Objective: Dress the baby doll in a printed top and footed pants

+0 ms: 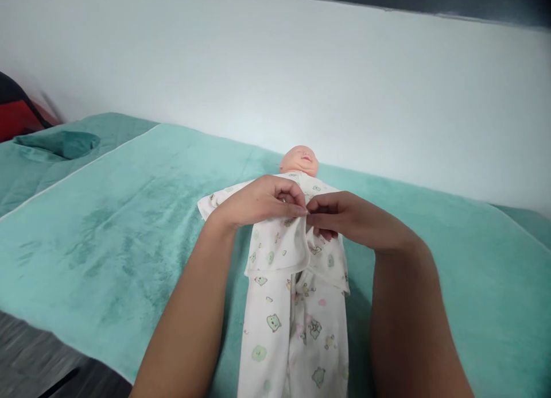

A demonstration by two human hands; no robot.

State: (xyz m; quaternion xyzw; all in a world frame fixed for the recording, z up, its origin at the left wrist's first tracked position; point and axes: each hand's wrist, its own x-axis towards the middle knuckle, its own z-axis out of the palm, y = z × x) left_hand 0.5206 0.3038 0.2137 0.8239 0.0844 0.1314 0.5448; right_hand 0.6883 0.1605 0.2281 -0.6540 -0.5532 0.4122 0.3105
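Observation:
A baby doll lies on its back on a teal towel, head toward the wall. It wears a white garment with small animal prints. My left hand and my right hand meet over the doll's chest. Both pinch the front edges of the garment's top, fingertips touching each other. The lower flaps of the top hang open over the printed trousers.
A white wall runs behind the bed. At the far left lie a folded teal cloth and a red and black object. The towel's near edge drops off at the lower left over a dark floor.

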